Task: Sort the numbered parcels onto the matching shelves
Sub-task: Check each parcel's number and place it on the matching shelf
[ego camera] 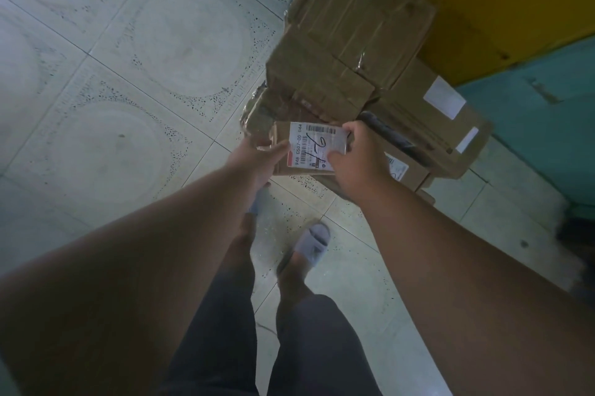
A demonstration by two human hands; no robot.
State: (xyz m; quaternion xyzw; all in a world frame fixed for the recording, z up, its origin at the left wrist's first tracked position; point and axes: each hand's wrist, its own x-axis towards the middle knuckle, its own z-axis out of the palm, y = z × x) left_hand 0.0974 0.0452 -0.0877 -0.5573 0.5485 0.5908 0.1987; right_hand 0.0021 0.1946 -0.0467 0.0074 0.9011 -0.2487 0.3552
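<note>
Both hands hold a small brown box [299, 150] up over the floor [128, 73]. The left hand [260, 160] grips its left end, the right hand [357, 160] its right end. Its white label [314, 144] shows a handwritten 2. Behind it, taped cardboard boxes [351, 34] are piled beside a yellow and blue wall [515, 9].

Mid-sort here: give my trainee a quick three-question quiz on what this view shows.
1. True or false: both hands hold the small parcel.
2. Where are the other cardboard boxes? A) stacked on the tiled floor B) on a shelf C) on a trolley
3. Fill in: the handwriting is on the parcel's white ____.

Key: 1 true, left hand and right hand; 2 A; 3 label.
</note>
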